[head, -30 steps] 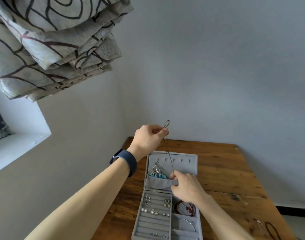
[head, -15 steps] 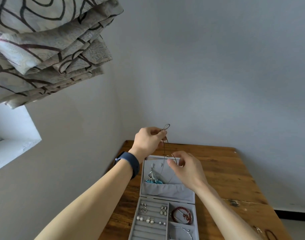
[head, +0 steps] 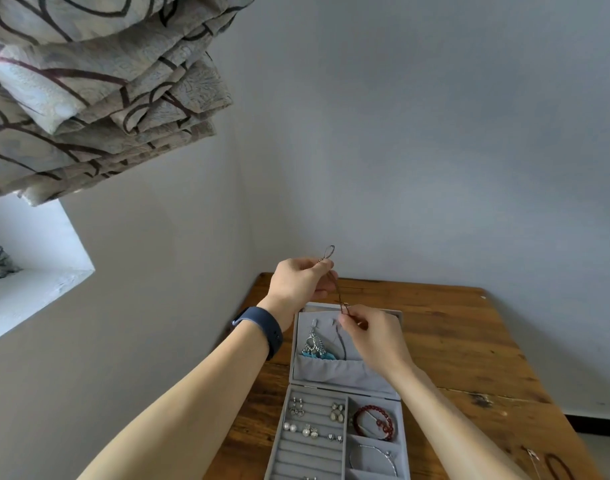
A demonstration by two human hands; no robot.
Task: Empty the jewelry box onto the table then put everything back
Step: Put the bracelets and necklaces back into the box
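Left hand (head: 298, 282) & right hand (head: 369, 336) each pinch the necklace (head: 338, 289); clasp should be hooked w/ cord kept taut over lid (head: 331, 341).

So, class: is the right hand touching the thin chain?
Touching. The head view shows the right hand pinching the chain at its lower end, with no gap.

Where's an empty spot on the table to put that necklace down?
Bare wood of the table lies right of the jewelry box, out to the right edge, and in the strip behind the lid. Crowded: the near right corner, with a dark cord, and the box trays, with earrings and a red bracelet.
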